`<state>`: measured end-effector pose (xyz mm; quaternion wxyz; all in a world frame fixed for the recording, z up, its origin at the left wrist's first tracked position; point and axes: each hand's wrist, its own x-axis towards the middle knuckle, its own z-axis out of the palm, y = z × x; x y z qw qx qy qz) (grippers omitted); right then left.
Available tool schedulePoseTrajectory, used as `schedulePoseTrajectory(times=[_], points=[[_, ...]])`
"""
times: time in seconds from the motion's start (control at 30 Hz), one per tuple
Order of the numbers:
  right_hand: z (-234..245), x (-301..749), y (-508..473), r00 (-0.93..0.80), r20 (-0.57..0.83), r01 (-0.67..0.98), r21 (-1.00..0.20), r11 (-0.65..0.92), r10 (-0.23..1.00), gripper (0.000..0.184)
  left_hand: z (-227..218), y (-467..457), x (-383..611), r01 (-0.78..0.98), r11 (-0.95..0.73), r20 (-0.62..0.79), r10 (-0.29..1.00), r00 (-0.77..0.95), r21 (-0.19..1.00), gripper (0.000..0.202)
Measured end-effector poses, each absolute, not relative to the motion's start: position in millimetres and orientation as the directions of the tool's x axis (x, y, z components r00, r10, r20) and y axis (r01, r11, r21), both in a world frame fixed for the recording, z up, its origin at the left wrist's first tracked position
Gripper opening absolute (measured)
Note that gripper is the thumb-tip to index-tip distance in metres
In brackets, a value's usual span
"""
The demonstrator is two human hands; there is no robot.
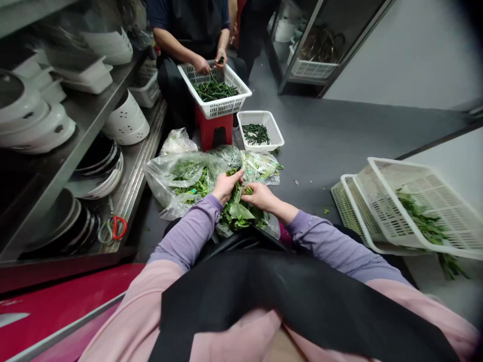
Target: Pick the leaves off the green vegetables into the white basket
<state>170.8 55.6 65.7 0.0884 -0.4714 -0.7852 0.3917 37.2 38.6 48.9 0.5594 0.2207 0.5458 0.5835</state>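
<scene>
My left hand is closed around the stems of some leafy greens in front of my lap. Close beside it on the right, my right hand pinches the same bunch with thumb and fingers. Broad green leaves hang below both hands. Just beyond lies an open clear plastic bag with more greens in it. Another bag of tied stems rests on the floor past my right hand.
Opposite me a person's hands handle green chillies in a white basket on a red stool. A smaller basket stands beside it. White baskets with greens are at right. Shelves with dishes and red-handled scissors line the left.
</scene>
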Motion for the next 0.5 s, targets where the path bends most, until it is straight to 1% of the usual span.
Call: schedulePoseTrajectory(times=[0.07,0.13,0.2,0.27,0.37,0.43,0.5], points=[[63.6,167.8,51.9,-0.518,-0.218,0.707,-0.654,0.270,0.827,0.015,47.1,39.2,37.8,-0.421,0.219,-0.367,0.876,-0.312,0.880,0.044],[65.1,168.6,54.4,-0.514,-0.249,0.701,-0.673,0.236,0.821,0.012,46.6,39.4,35.5,-0.433,0.220,-0.368,0.882,-0.294,0.874,0.043],[69.8,173.4,61.4,-0.537,-0.278,0.652,-0.735,0.183,0.797,0.011,48.2,38.9,30.4,-0.436,0.235,-0.353,0.912,-0.211,0.869,0.043],[76.3,180.9,70.2,-0.572,-0.308,0.599,-0.790,0.130,0.761,0.015,51.3,37.9,24.3,-0.428,0.261,-0.329,0.940,-0.092,0.865,0.042],[86.2,191.5,81.1,-0.627,-0.385,0.583,-0.809,0.081,0.677,0.022,55.5,36.3,17.6,-0.397,0.272,-0.270,0.961,0.062,0.877,0.042],[91.7,195.7,85.1,-0.655,-0.408,0.599,-0.794,0.107,0.636,0.024,56.8,35.6,16.3,-0.365,0.251,-0.227,0.968,0.107,0.897,0.041],[96.2,197.4,86.4,-0.682,-0.404,0.610,-0.774,0.169,0.610,0.025,56.7,35.6,17.0,-0.326,0.227,-0.208,0.974,0.092,0.917,0.037]])
